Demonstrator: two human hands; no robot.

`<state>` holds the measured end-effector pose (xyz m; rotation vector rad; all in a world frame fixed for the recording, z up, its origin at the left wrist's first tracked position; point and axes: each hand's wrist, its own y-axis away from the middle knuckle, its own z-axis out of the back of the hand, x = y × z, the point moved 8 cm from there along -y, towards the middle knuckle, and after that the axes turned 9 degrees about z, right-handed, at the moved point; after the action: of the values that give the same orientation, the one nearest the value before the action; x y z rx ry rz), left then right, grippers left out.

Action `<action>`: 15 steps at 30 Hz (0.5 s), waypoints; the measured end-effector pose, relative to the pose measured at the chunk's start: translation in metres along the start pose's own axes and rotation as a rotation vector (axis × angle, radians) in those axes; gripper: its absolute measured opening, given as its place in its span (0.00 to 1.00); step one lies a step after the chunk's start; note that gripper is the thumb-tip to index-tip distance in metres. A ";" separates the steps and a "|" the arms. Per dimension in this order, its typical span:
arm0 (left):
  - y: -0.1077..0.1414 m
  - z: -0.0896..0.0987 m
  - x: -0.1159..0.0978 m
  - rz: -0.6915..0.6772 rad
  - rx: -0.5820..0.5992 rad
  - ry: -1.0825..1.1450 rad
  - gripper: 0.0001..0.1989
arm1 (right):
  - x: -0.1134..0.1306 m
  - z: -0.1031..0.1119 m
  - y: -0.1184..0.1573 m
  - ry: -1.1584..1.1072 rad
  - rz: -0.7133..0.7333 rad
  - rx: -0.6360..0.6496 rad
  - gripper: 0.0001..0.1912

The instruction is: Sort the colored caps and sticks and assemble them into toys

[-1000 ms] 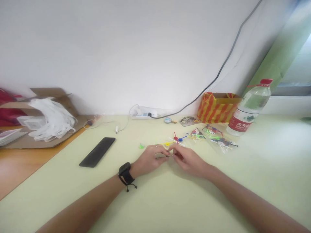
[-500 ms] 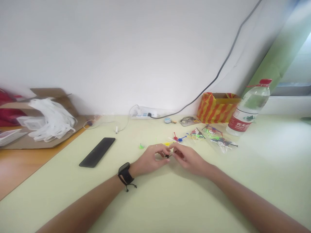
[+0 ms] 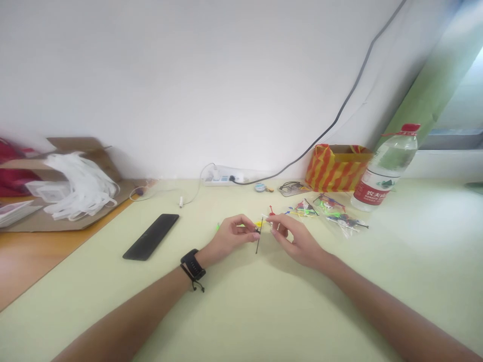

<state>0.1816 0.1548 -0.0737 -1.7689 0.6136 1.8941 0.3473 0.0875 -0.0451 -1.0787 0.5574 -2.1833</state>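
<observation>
My left hand [image 3: 234, 235] pinches a thin black plastic pointer [image 3: 258, 245] between thumb and fingertips. The pointer stands almost upright in the view, its dark middle part partly covered by the fingers. Just to its right is my right hand [image 3: 300, 241], with index finger and thumb apart and the other fingers curled; I see nothing held in it. Behind the hands lie a red arrow-shaped pointer [image 3: 270, 210], a partly hidden blue one [image 3: 287, 212] and a yellow piece [image 3: 258, 223]. A green piece [image 3: 218, 227] shows beside my left hand.
Clear bags of coloured pieces [image 3: 345, 221] lie to the right, near a large water bottle [image 3: 377, 188] and a striped bag [image 3: 332, 171]. A black flat case [image 3: 151, 237] rests at left. A power strip [image 3: 222, 178] is by the wall; a cardboard box [image 3: 86, 221] holds white straps.
My hands have moved apart; the right fingertips have left the black pointer. The pointer, mostly hidden before, now shows lengthwise in my left hand, which has shifted slightly left and away.
</observation>
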 end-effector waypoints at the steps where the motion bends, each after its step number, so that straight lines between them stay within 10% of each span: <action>1: 0.000 0.002 0.000 0.001 -0.008 0.005 0.15 | -0.002 -0.003 0.002 -0.023 -0.022 0.018 0.18; 6: -0.001 0.007 0.002 0.008 -0.026 0.046 0.16 | -0.008 -0.015 0.008 -0.130 -0.130 0.023 0.37; 10: -0.001 0.007 0.005 0.023 -0.033 0.076 0.17 | -0.006 -0.020 0.005 -0.136 -0.118 0.120 0.09; 15: -0.002 0.012 0.001 0.000 -0.086 0.067 0.17 | -0.014 -0.009 -0.002 -0.200 -0.183 0.100 0.25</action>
<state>0.1736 0.1634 -0.0739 -1.8931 0.5626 1.8938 0.3454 0.0991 -0.0569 -1.3190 0.2660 -2.1971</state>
